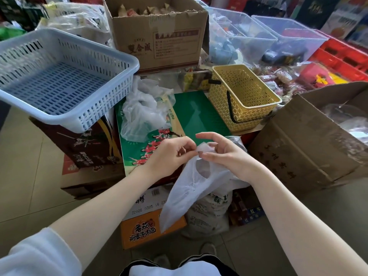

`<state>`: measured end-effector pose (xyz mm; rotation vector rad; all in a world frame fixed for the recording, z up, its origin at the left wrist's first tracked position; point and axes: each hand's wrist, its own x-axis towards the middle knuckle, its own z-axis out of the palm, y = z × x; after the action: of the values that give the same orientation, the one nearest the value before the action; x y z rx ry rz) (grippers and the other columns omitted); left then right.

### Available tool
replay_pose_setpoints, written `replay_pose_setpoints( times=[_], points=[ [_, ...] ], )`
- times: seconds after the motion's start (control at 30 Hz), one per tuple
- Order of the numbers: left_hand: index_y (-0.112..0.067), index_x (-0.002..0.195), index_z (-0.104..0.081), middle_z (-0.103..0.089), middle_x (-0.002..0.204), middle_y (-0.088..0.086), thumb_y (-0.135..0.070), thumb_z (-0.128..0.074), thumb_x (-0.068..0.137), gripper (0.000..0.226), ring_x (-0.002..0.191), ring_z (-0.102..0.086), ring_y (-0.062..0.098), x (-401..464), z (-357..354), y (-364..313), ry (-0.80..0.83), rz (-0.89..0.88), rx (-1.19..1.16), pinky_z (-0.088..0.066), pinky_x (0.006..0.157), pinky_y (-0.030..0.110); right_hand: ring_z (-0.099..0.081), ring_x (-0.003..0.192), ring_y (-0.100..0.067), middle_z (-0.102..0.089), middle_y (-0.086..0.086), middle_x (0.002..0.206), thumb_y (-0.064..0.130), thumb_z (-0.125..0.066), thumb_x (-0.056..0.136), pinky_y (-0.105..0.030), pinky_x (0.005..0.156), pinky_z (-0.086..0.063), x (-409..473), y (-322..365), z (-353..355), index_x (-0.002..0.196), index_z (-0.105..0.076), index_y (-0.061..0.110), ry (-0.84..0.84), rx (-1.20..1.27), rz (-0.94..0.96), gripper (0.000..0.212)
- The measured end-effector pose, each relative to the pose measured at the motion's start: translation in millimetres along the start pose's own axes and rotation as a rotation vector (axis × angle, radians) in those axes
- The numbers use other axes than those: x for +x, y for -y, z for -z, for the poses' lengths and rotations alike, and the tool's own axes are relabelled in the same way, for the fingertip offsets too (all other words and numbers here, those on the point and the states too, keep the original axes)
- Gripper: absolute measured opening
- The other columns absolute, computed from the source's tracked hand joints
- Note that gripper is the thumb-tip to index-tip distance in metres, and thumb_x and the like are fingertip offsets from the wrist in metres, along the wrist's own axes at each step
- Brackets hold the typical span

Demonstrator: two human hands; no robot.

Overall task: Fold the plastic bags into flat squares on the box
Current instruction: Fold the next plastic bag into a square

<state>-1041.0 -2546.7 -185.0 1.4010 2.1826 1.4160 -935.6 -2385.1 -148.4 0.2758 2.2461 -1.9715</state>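
A thin white plastic bag (pixel 185 188) hangs from both my hands over the near edge of the green box (pixel 199 114). My left hand (pixel 167 154) pinches the bag's top handle from the left. My right hand (pixel 225 154) holds the same bunched handle from the right, index finger raised. The bag's body droops down below the box edge. A heap of crumpled clear and white plastic bags (pixel 141 110) lies on the box's far left part.
A pale blue slotted basket (pixel 65 76) sits to the left on a brown carton. A yellow lattice basket (pixel 243 96) stands at the box's far right. Cardboard boxes stand behind (pixel 159 32) and right (pixel 308 140). Stacked cartons and a sack lie below.
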Motion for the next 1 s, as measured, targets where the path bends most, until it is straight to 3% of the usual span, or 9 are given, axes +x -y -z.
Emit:
replay_pose_setpoints(
  times=[0.17, 0.23, 0.33, 0.47, 0.63, 0.73, 0.8, 0.9, 1.0],
  points=[
    [-0.014, 0.078, -0.057, -0.055, 0.066, -0.003, -0.022, -0.056, 0.085, 0.011, 0.057, -0.046, 0.008, -2.5, -8.1, -3.1, -0.118, -0.01, 0.048, -0.038, 0.052, 0.021, -0.049, 0.064, -0.009, -0.056, 0.003, 0.081, 0.012, -0.063, 0.084, -0.02, 0.064, -0.039, -4.4, -9.0, 0.1, 0.126, -0.048, 0.017, -0.473, -0.656, 0.103, 0.045],
    [-0.016, 0.075, -0.051, -0.052, 0.064, -0.001, -0.026, -0.049, 0.083, 0.013, 0.055, -0.043, 0.009, -1.2, -10.3, -5.9, -0.172, -0.03, 0.068, -0.036, 0.051, 0.024, -0.055, 0.071, -0.015, -0.06, 0.004, 0.088, 0.014, -0.061, 0.086, -0.027, 0.064, -0.045, -6.7, -8.9, -3.3, 0.127, -0.046, 0.018, -0.546, -0.733, 0.103, 0.044],
    [-0.014, 0.078, -0.052, -0.051, 0.066, -0.005, -0.028, -0.049, 0.085, 0.016, 0.057, -0.044, 0.009, 0.8, -11.4, -6.5, -0.189, -0.057, 0.069, -0.036, 0.051, 0.021, -0.064, 0.085, -0.018, -0.067, -0.004, 0.097, 0.019, -0.06, 0.089, -0.032, 0.077, -0.05, -7.5, -0.9, -8.8, 0.127, -0.048, 0.018, -0.327, -0.029, -0.051, 0.04],
    [-0.011, 0.083, -0.057, -0.053, 0.071, -0.01, -0.024, -0.056, 0.087, 0.014, 0.061, -0.049, 0.005, -0.3, -10.7, 1.6, -0.2, -0.056, 0.063, -0.038, 0.053, 0.014, -0.056, 0.077, -0.017, -0.058, -0.008, 0.086, 0.031, -0.049, 0.093, -0.029, 0.069, -0.043, -5.1, 3.4, -3.7, 0.12, -0.057, 0.014, -0.249, 0.686, -0.195, 0.033],
    [-0.014, 0.095, -0.053, -0.06, 0.081, -0.008, -0.024, -0.063, 0.086, 0.016, 0.07, -0.057, 0.003, 0.0, -11.4, 3.6, -0.196, 0.07, -0.067, -0.043, 0.063, 0.011, -0.063, 0.063, -0.012, -0.066, -0.005, 0.073, 0.006, -0.061, 0.075, -0.021, 0.056, -0.053, -2.8, 0.1, -6.2, 0.09, -0.067, 0.013, -0.178, 0.688, -0.015, 0.018],
    [-0.027, 0.107, -0.044, -0.062, 0.084, 0.003, -0.04, -0.067, 0.079, 0.039, 0.074, -0.059, 0.011, -1.4, -14.0, 5.3, -0.077, 0.293, -0.324, -0.048, 0.066, 0.023, -0.068, 0.07, -0.014, -0.07, -0.005, 0.077, 0.006, -0.061, 0.078, -0.023, 0.064, -0.056, 5.5, 2.0, -9.7, 0.089, -0.067, 0.011, -0.253, 0.719, 0.068, 0.013],
    [-0.027, 0.111, -0.04, -0.059, 0.089, 0.006, -0.034, -0.067, 0.081, 0.041, 0.071, -0.055, 0.008, -8.8, -21.7, 14.3, -0.021, 0.368, -0.236, -0.044, 0.062, 0.022, -0.068, 0.081, -0.015, -0.071, -0.005, 0.082, 0.009, -0.055, 0.087, -0.027, 0.076, -0.055, 10.3, 3.3, -9.6, 0.093, -0.067, 0.01, -0.288, 0.72, 0.082, 0.013],
    [-0.033, 0.105, -0.033, -0.056, 0.091, -0.002, -0.023, -0.062, 0.085, 0.036, 0.061, -0.053, 0.004, -22.7, -29.9, 23.7, -0.12, 0.333, -0.266, -0.041, 0.058, 0.022, -0.067, 0.087, -0.014, -0.071, -0.004, 0.092, 0.002, -0.042, 0.094, -0.026, 0.079, -0.054, 11.5, 1.4, -7.9, 0.096, -0.071, 0.012, -0.308, 0.749, 0.093, 0.031],
    [-0.04, 0.105, -0.04, -0.053, 0.113, -0.003, -0.051, -0.05, 0.086, 0.025, 0.094, -0.059, 0.024, -28.6, -28.2, 19.1, -0.137, 0.213, -0.337, -0.047, 0.079, 0.035, -0.062, 0.076, -0.009, -0.071, -0.001, 0.094, -0.003, -0.049, 0.09, -0.017, 0.065, -0.051, 11.4, -4.0, -6.5, 0.092, -0.075, 0.018, -0.368, 0.713, 0.113, 0.033]
  ],
)
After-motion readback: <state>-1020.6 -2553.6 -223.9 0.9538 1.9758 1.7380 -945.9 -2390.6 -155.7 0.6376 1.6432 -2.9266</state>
